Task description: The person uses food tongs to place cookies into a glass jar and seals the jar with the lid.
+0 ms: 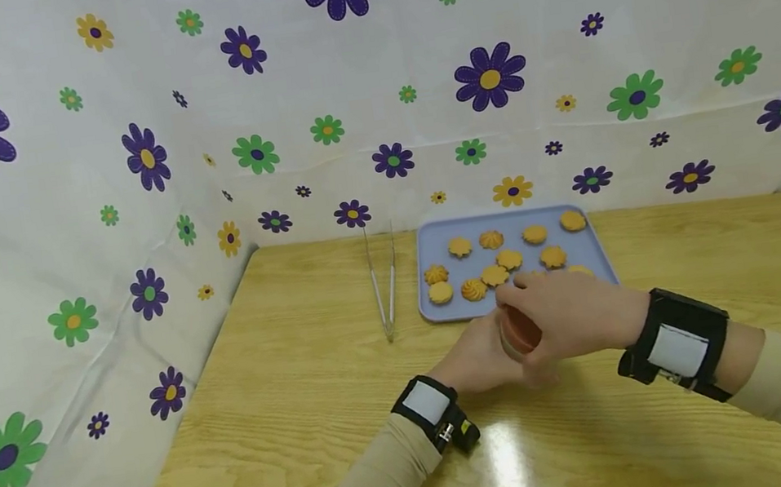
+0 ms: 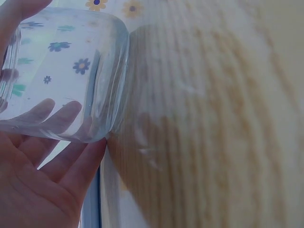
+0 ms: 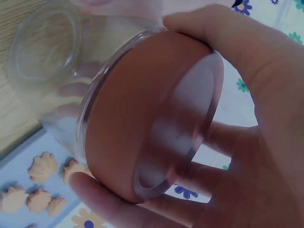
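A clear glass jar (image 2: pixel 71 42) with a reddish-brown lid (image 3: pixel 128 109) is held over the table just in front of the tray. My left hand (image 1: pixel 479 355) holds the jar's glass body, with its fingers showing through the glass in the left wrist view. Around the rim of the lid, my right hand (image 1: pixel 581 313) has its thumb and fingers curled. The lid sits at the jar's mouth; whether it is fastened, I cannot tell. No contents show through the glass. In the head view, the hands hide most of the jar.
Behind the hands lies a blue tray (image 1: pixel 421 252) with several cookies (image 1: pixel 473 290) spread over it. Metal tongs (image 1: pixel 392 297) rest on the wooden table (image 1: pixel 287 356), left of the tray. A flower-patterned cloth (image 1: pixel 310 81) hangs behind the table and along its left side.
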A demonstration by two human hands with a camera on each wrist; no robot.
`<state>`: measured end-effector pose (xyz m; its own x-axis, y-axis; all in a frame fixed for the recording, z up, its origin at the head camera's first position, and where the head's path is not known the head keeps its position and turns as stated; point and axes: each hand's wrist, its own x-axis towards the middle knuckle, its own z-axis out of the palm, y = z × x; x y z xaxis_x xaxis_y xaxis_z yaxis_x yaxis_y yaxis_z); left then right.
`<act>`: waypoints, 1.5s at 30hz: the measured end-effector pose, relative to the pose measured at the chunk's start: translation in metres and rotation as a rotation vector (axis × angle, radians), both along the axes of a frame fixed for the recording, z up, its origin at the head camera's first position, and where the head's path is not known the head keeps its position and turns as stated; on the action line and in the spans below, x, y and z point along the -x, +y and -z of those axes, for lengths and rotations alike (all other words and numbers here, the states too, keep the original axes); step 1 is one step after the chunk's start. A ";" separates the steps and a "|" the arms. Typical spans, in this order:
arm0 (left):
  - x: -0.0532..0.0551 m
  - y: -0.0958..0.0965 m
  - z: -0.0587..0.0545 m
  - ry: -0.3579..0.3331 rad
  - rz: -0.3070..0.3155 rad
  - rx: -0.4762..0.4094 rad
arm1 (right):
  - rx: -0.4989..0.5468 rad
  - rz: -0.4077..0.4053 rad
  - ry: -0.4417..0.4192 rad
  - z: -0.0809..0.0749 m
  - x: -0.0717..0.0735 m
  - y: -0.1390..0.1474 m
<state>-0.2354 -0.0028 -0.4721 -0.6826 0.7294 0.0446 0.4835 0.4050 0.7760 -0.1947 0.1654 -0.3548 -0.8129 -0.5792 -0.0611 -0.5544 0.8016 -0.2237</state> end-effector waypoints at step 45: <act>-0.003 0.001 0.002 -0.048 -0.089 -0.007 | 0.530 0.378 -0.088 0.103 -0.027 0.123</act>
<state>-0.2328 -0.0014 -0.4738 -0.7462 0.6656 0.0151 0.4082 0.4394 0.8002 -0.1679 0.2885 -0.4574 -0.9712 -0.2248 0.0785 -0.2180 0.7065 -0.6733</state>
